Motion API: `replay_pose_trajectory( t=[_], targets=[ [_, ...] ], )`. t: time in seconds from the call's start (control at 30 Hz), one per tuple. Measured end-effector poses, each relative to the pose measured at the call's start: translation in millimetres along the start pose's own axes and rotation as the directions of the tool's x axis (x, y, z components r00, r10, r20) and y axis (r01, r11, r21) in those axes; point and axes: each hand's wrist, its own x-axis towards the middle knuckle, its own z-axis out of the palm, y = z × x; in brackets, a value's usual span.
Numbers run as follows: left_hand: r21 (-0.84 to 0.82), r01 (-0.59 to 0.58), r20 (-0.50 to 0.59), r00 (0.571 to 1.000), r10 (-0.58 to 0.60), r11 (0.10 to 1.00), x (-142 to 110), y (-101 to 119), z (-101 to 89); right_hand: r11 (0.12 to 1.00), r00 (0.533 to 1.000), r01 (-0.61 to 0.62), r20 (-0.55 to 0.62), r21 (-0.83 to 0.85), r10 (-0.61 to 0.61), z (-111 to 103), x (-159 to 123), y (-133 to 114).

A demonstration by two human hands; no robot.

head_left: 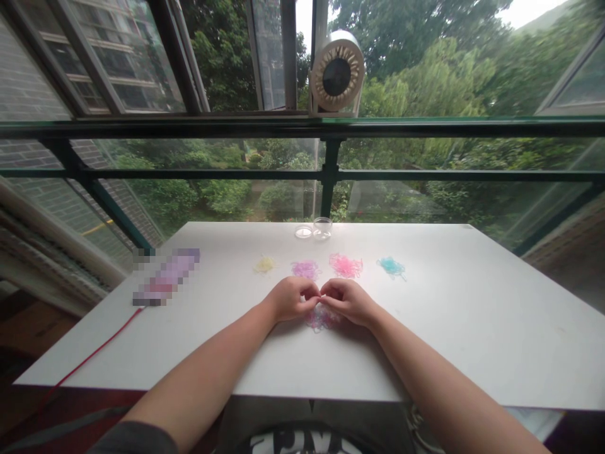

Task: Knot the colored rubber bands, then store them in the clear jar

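My left hand (pixel 290 299) and my right hand (pixel 352 302) meet at the fingertips over the middle of the table. Both are closed in a pinch, and whatever lies between the fingers is too small to make out. Just below them is a mixed-colour pile (pixel 321 319) of what look like small rubber bands, partly covered by the hands. Beyond the hands lie separate heaps of similar bands: a yellow heap (pixel 264 263), a purple heap (pixel 305 270), a pink heap (pixel 346 265) and a blue heap (pixel 391 266).
At the far edge of the white table (pixel 472 328) stand a clear round container (pixel 322 229) and a clear lid (pixel 303 232). A blurred-out purple object (pixel 167 277) with a red cord (pixel 101 345) lies at the left. Behind are a green railing (pixel 212 130) and a round fan-like device (pixel 337 74).
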Motion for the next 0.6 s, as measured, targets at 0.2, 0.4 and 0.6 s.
replay_pose_trajectory(
  t=[0.2,0.4,0.6],
  targets=[
    [0.013,-0.008,-0.026,1.000,0.009,1.000,1.1,0.7,-0.4,0.999,0.999,-0.037,-0.037,0.032,0.038,0.7,1.5,-0.8],
    [0.027,0.010,-0.020,1.000,-0.010,1.000,1.8,1.7,-0.9,0.986,0.993,-0.102,-0.053,0.128,0.110,3.7,3.4,-0.6],
    [0.025,0.034,-0.021,0.999,-0.034,0.999,1.9,3.0,-2.4,0.994,0.995,-0.064,-0.068,0.091,0.070,6.2,2.1,-2.6]
  ],
)
